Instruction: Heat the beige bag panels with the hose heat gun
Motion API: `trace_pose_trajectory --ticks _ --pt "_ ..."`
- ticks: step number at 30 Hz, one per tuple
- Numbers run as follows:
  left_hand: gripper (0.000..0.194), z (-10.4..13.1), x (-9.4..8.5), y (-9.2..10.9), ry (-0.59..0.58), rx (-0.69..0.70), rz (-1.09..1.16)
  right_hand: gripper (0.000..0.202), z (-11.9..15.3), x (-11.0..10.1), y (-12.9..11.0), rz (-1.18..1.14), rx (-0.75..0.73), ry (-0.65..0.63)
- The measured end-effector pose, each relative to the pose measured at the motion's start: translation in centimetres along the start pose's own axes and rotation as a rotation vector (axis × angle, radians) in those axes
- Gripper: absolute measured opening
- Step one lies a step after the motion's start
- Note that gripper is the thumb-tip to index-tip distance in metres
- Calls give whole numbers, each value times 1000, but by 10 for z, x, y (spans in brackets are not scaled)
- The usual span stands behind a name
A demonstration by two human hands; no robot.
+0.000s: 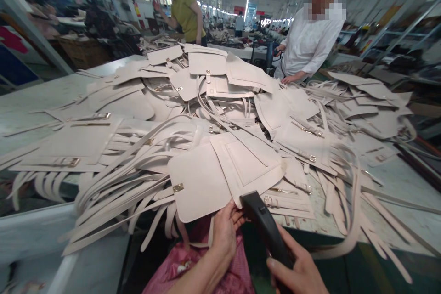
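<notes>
Right hand wrapped round a black tool, left hand pinching a cream bag piece by its near edge, loads more piled on the worktop.

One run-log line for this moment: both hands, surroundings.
left hand: at edge of pale bag piece | right hand: gripping black handheld tool, tip near that edge | around: pale straps on table
</notes>
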State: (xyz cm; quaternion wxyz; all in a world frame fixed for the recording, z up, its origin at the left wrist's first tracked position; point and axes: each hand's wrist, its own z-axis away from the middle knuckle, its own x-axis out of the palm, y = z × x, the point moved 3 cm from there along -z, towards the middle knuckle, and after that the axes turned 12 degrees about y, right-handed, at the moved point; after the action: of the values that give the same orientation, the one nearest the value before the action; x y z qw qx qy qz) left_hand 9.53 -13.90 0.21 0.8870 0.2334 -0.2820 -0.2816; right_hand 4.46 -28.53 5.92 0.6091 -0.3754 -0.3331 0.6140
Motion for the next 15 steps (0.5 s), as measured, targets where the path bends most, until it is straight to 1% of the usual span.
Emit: trace_pose_trajectory --ticks 2,3,4,6,8,10,13,15 --pt "27 3 1 1 6 3 23 96 1 -6 3 5 22 88" --pt "26 4 1 2 8 2 31 94 2 -10 4 10 7 98" --pt "26 4 1 2 7 -1 35 90 2 -13 4 17 -19 73" --pt "27 3 0 1 -4 -13 27 78 4 -14 -1 23 -85 -37" --pt "29 2 -1 1 -3 -15 14 71 5 -8 -7 15 -127 -142" --pt "34 1 -2 1 7 -22 -3 72 4 3 -13 2 -135 -217" --pt "43 2 -2 4 21 -41 3 74 2 14 -13 9 -134 -267" --pt "47 3 -1 5 6 -59 23 75 1 12 -7 48 -134 -257"
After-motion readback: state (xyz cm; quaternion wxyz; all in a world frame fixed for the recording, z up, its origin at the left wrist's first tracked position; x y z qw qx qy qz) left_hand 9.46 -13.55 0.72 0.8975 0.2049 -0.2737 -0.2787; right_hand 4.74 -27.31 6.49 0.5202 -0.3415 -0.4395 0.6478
